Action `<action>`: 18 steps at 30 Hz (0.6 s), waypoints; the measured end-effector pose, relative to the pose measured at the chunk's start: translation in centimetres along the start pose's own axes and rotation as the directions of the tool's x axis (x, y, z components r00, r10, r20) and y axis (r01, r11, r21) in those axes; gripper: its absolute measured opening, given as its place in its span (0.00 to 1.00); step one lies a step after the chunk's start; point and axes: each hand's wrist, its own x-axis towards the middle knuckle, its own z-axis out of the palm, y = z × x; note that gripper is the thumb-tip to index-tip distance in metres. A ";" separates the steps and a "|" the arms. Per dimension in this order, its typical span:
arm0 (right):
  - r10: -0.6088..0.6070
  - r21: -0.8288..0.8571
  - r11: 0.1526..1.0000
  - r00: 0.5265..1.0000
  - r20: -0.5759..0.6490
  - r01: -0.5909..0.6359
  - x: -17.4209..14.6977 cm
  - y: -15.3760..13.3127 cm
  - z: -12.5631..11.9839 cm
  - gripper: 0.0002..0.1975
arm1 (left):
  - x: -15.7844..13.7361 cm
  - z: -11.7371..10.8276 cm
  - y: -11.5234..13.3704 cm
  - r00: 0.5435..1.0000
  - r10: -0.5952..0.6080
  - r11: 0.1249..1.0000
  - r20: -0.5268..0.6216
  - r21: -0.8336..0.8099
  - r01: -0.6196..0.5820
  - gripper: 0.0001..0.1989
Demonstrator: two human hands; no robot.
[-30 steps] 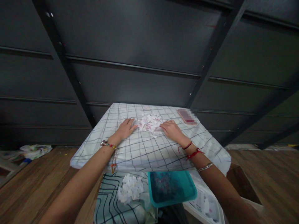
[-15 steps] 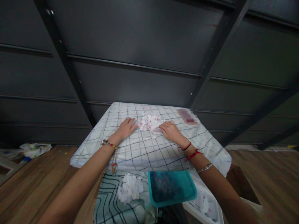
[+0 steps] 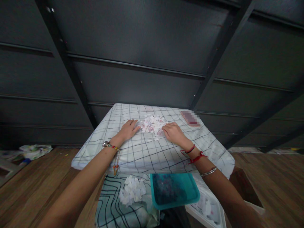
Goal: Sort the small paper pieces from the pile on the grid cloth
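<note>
One loose pile of torn white paper scraps [image 3: 153, 123], on white cloth with dark grid lines [image 3: 142, 153]. Left hand [image 3: 128, 129]: palm down, thumb spread, at pile's left edge. Right hand [image 3: 174, 132]: fingers curled at its right edge; can't tell if pinching a scrap.

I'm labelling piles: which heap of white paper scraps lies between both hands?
The pile of white paper scraps on the white checked cloth; the other pile lies lower in view, on grey-green black-lined fabric.

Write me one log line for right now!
left hand: open, beside paper scraps | right hand: curled, at scraps' edge | teal tray: nearer camera
</note>
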 end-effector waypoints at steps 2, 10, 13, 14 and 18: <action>0.015 0.000 1.000 1.000 -0.020 -0.015 -0.4 0.1 -0.3 0.12 | 0.1 0.3 -0.2 1.000 -0.004 1.000 0.001 0.007 0.004 0.31; 0.026 0.001 1.000 0.999 0.041 -0.026 -0.8 0.0 -0.4 0.13 | 0.1 0.4 -0.3 1.000 0.006 1.000 0.002 0.023 -0.007 0.31; 0.014 0.054 0.998 1.000 0.013 -0.015 -1.6 0.1 -0.8 0.12 | 0.1 0.4 -0.3 1.000 -0.001 1.000 0.012 0.021 0.000 0.31; 0.018 0.072 0.997 1.000 -0.006 -0.018 -1.8 0.2 -1.0 0.12 | 0.2 0.4 -0.3 1.000 -0.001 1.000 0.013 0.021 0.001 0.31; 0.062 0.107 0.993 0.996 -0.060 -0.055 -2.3 0.5 -1.4 0.12 | 0.2 0.4 -0.2 1.000 -0.005 1.000 0.023 0.008 0.005 0.31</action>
